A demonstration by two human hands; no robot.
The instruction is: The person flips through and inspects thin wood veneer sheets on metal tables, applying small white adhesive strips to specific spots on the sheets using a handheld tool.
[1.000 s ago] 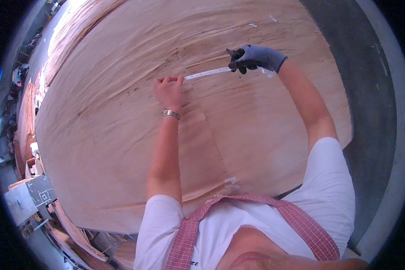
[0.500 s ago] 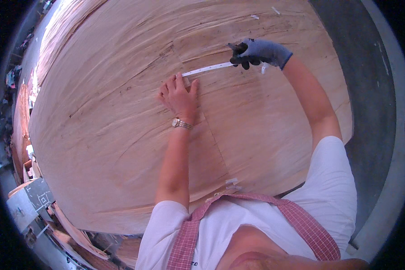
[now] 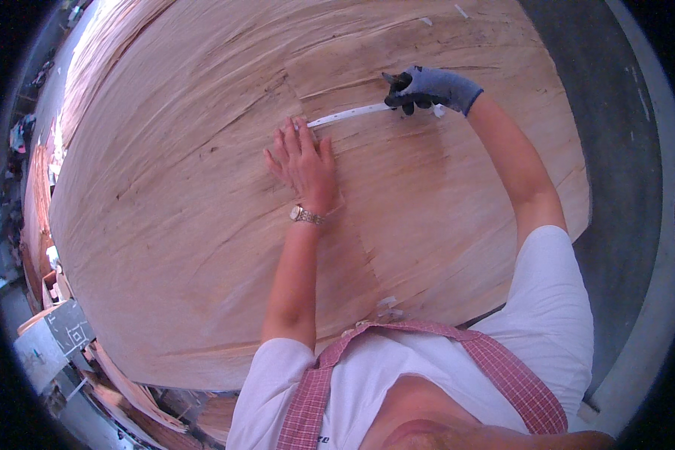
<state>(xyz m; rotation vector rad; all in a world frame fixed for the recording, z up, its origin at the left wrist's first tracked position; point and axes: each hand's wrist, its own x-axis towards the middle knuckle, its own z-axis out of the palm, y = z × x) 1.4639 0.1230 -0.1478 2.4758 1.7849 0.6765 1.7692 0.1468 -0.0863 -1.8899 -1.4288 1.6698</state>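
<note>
A large sheet of pale brown wood veneer lies spread out in front of me, with a seam running across it. My left hand, bare and with a watch on the wrist, rests flat on the sheet, fingers spread. Its fingertips touch the left end of a white dotted tape strip. In a grey-blue glove with black fingers, my right hand is closed on the strip's right end. Something dark and narrow sticks out by its thumb; I cannot tell whether it is a tool or a finger.
Small white tape pieces stick to the seam near my body, and others lie at the far edge. A dark grey surface borders the sheet on the right. Wood scraps and a grey panel with white marks are at the lower left.
My left hand has slid slightly, its wrist a little nearer to me, with fingers still on the strip's end. My right hand has barely moved and keeps hold of the strip.
</note>
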